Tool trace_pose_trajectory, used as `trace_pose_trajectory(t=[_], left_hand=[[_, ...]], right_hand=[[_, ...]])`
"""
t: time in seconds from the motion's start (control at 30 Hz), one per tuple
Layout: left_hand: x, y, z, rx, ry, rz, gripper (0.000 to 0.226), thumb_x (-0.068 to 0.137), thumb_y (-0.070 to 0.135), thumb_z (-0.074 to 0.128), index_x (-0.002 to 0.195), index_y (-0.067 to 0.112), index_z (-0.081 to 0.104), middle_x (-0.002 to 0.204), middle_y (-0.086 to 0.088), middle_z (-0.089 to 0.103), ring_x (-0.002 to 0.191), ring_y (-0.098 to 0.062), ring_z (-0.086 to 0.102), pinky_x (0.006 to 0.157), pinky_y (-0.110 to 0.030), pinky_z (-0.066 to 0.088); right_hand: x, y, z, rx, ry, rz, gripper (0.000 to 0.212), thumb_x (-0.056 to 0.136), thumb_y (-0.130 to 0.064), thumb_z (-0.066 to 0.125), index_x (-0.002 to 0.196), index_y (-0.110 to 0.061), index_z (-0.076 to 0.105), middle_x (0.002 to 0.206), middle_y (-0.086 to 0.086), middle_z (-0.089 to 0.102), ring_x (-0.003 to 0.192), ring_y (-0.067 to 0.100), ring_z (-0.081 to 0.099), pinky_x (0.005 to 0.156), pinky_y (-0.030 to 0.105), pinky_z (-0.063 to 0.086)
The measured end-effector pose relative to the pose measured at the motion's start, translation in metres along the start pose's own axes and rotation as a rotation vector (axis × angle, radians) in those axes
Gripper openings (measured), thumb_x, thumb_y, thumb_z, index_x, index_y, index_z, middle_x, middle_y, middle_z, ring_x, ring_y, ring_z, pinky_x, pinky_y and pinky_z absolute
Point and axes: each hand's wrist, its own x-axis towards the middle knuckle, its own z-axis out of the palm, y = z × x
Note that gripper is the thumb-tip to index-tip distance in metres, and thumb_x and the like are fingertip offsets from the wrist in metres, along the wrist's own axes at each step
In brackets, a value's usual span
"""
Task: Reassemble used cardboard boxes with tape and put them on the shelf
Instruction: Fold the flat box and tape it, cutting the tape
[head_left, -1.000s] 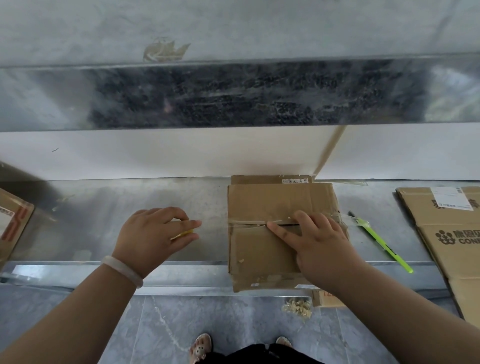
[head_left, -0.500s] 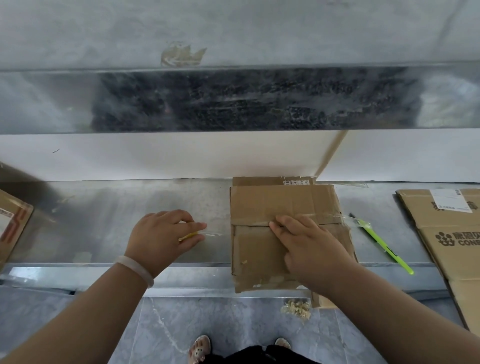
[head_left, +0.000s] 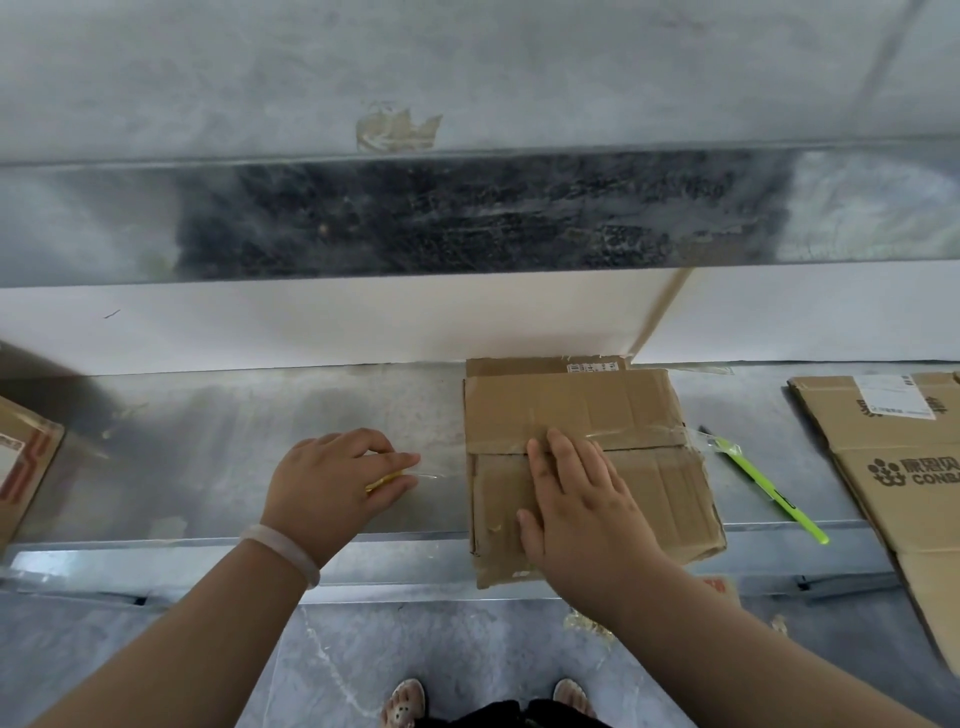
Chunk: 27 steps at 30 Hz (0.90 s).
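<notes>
In the head view, the cardboard box is seen on the metal shelf, its near edge jutting over the front lip. The right hand is laid flat on it, straight fingers pressed at the taped flap seam. The left hand is curled around a mostly hidden yellow tape roll just left of the box, a clear tape strip reaching toward it. A green tool and flattened cardboard are seen to the right.

We note box on shelf, its near edge overhanging. Right hand on box top. Left hand, tape roll in it, left of box. Pen just right of box, flattened carton further right. Second carton far left of box.
</notes>
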Motion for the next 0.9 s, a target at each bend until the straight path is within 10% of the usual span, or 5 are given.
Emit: trace_pose_trajectory(t=[0.6,0.73,0.9], left_hand=[[-0.001,0.000,0.011,0.009,0.017,0.011,0.036,0.091,0.055,0.047,0.095,0.036,0.077,0.087,0.013,0.067,0.065,-0.013,0.064,0.056,-0.026,0.047],[-0.001,0.003,0.011,0.022,0.008,-0.005,0.038,0.092,0.057,0.045,0.095,0.037,0.077,0.087,0.014,0.066,0.066,-0.014,0.064,0.056,-0.027,0.046],[-0.001,0.006,0.011,0.038,-0.002,-0.020,0.055,0.098,0.062,0.028,0.096,0.037,0.077,0.088,0.014,0.067,0.065,-0.013,0.064,0.057,-0.025,0.044]], right_hand=[[0.016,0.001,0.005,0.035,-0.113,-0.247,0.067,0.099,-0.061,0.008,0.154,-0.029,0.030,0.159,-0.009,0.031,0.148,0.016,0.027,0.113,0.049,0.011],[0.020,-0.008,-0.007,0.118,-0.104,-0.229,0.089,0.083,-0.069,-0.017,0.157,-0.032,0.016,0.164,-0.013,0.010,0.152,0.012,0.003,0.120,0.051,-0.006],[0.019,-0.001,-0.015,0.246,-0.226,-0.235,0.074,0.090,-0.066,-0.004,0.157,-0.035,-0.001,0.163,-0.019,-0.010,0.144,-0.004,-0.022,0.118,0.037,-0.022]])
